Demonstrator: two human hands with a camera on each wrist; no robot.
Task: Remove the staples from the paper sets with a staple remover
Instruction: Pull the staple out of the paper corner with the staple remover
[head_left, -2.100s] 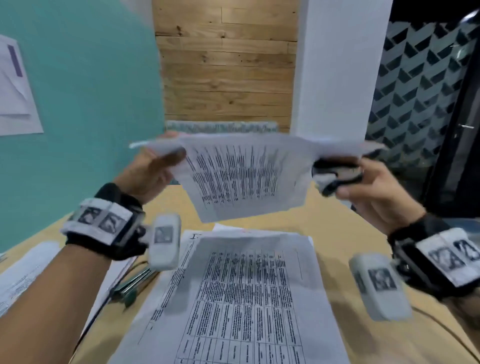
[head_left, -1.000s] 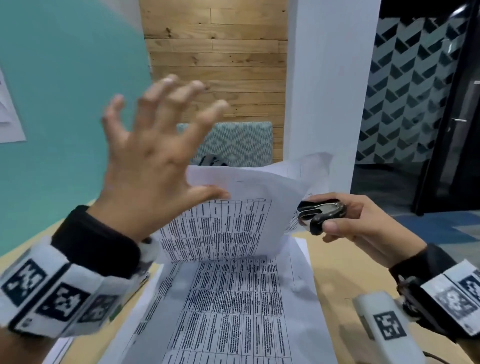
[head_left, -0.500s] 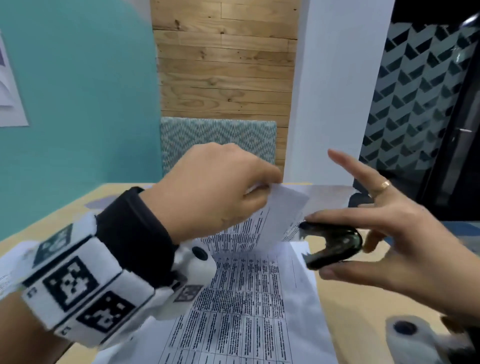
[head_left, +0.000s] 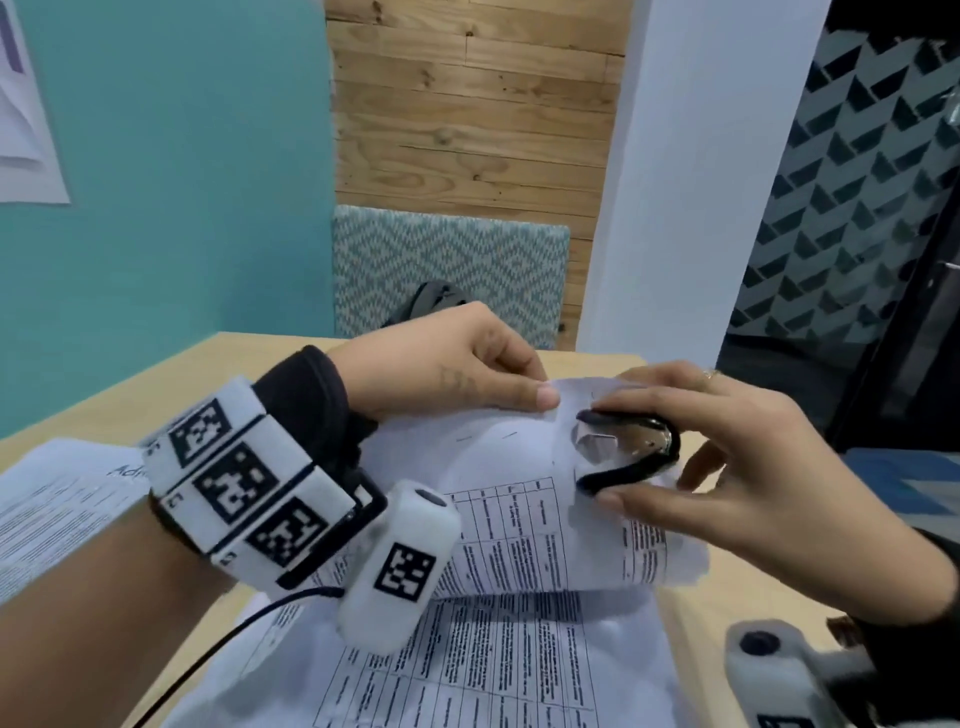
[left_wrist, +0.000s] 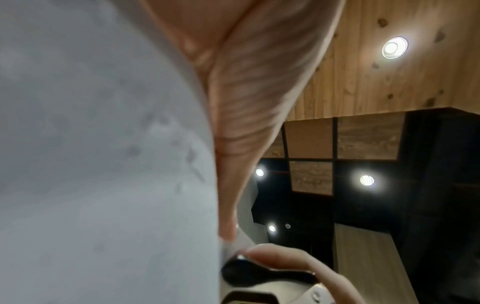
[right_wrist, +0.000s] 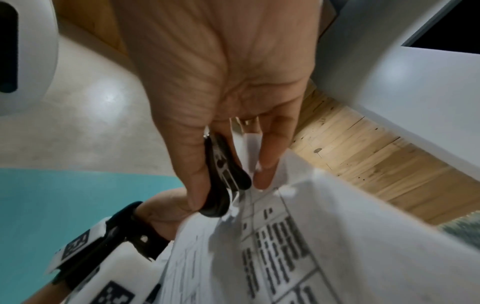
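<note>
Fingers of the right hand clamp the staple remover at the paper set corner (left hand pinching that edge).

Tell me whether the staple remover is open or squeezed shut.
Open: the staple remover in the right hand shows a gap between its black arms, over the held paper set.

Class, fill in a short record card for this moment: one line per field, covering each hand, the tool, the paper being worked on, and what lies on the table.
Left hand: pinches the top edge of the raised paper set
Right hand: holds the staple remover between thumb and fingers
Staple remover: black, claws at the paper set's top corner
Raised paper set: printed tables, held curved above the table
Table: light wood; more printed sheets lie flat under the hands
Staple: too small to tell
</note>
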